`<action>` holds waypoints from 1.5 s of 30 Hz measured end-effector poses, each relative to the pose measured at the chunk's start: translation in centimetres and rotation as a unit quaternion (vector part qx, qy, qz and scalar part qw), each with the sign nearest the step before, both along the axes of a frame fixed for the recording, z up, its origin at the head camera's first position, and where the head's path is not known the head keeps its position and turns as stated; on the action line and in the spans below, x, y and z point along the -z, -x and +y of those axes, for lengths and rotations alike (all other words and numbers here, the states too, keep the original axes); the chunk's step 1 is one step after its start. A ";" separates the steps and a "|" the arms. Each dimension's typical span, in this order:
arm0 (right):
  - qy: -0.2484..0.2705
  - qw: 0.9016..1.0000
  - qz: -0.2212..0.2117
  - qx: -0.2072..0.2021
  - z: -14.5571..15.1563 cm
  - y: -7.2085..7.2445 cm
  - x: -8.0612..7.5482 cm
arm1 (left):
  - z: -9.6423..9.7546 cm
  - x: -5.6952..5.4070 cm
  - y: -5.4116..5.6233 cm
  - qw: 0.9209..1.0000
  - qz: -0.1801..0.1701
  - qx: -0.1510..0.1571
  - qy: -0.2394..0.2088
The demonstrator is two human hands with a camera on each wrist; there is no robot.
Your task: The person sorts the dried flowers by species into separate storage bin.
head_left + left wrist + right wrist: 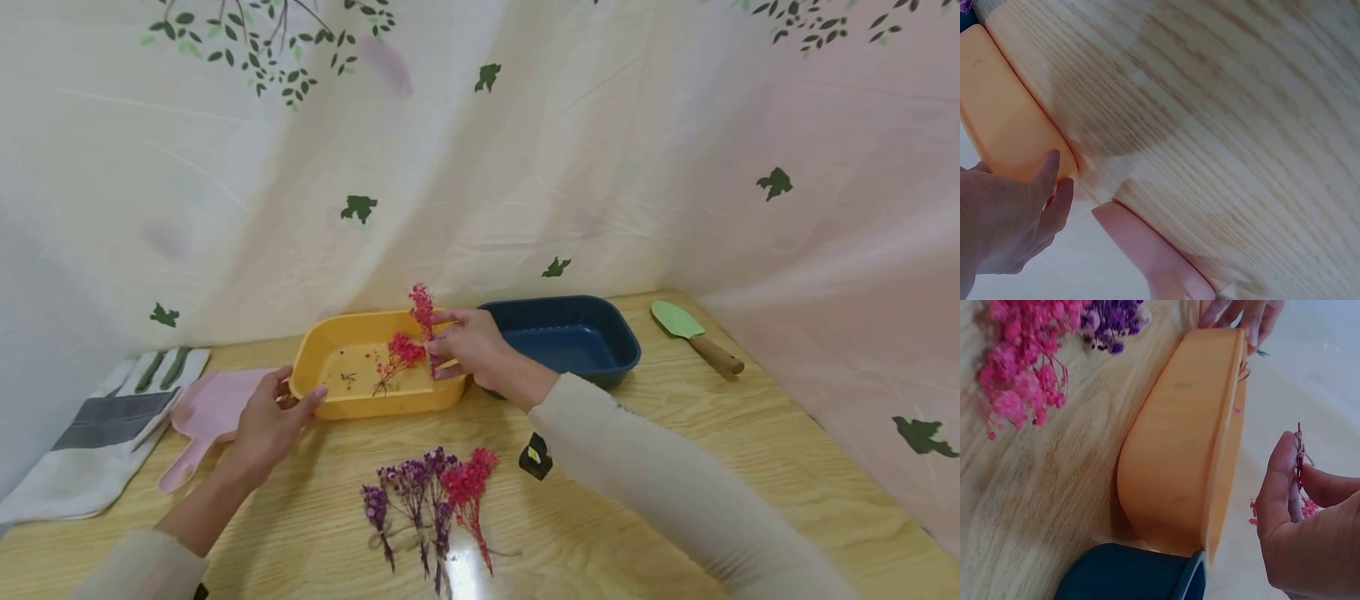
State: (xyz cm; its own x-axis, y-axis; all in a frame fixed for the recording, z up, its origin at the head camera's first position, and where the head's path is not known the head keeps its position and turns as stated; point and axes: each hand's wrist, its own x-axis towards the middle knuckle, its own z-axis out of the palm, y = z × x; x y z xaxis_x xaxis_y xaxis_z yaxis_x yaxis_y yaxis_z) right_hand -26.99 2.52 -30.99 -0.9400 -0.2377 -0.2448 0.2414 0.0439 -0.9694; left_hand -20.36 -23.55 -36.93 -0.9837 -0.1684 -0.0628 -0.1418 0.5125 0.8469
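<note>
My right hand (480,346) pinches a small bunch of pink dried flowers (422,307) by its tied stems, over the right end of a yellow tray (397,406). The right wrist view shows those stems between thumb and fingers. My left hand (270,421) holds the tray's left end, thumb at the front rim and fingers round the corner. Inside the tray lies another pink bunch (403,351), with loose petals and bits to its left. Nearer me on the table are several purple bunches (408,487) beside a pink bunch (468,483).
A dark blue tray (633,354) stands right of the yellow one. Farther right lies a green trowel (678,319) with a wooden handle. On the left are a pink dustpan-like scoop (213,404) and striped gloves (112,425). A printed curtain (465,167) hangs behind the table.
</note>
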 end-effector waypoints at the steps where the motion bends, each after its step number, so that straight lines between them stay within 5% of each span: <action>1: -0.006 1.000 -0.001 0.000 -0.3 0.3 0.1 | 0.0 0.0 0.0 1.000 -0.001 -0.002 0.002; 12: -0.056 0.998 -0.024 0.009 -2.2 1.8 1.9 | 0.0 0.0 0.0 1.000 0.003 0.001 0.004; 21: -0.074 0.997 -0.010 -0.004 -1.8 1.1 0.9 | -0.2 -0.2 -0.2 1.000 -0.002 0.004 0.015; 29: -0.054 0.996 0.046 -0.052 0.7 -2.2 -0.8 | -0.2 0.0 -0.1 1.000 0.000 0.010 0.006; 37: -0.056 0.994 0.037 -0.090 5.1 -6.6 0.0 | 0.0 -0.2 -0.1 1.000 0.009 0.013 0.006; 45: -0.064 0.992 0.023 -0.104 7.4 -9.3 0.8 | 0.0 -0.4 -0.3 0.999 0.002 0.012 0.031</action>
State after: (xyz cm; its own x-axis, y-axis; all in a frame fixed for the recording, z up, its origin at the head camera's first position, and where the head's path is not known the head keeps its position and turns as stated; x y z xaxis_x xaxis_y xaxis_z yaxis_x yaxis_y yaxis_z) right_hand -17.67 9.91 -31.84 -0.8846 -0.3975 -0.2437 0.1697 0.2124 -0.9623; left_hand -20.07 -23.54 -36.53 -0.9879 -0.1474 -0.0489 -0.1250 0.5675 0.8138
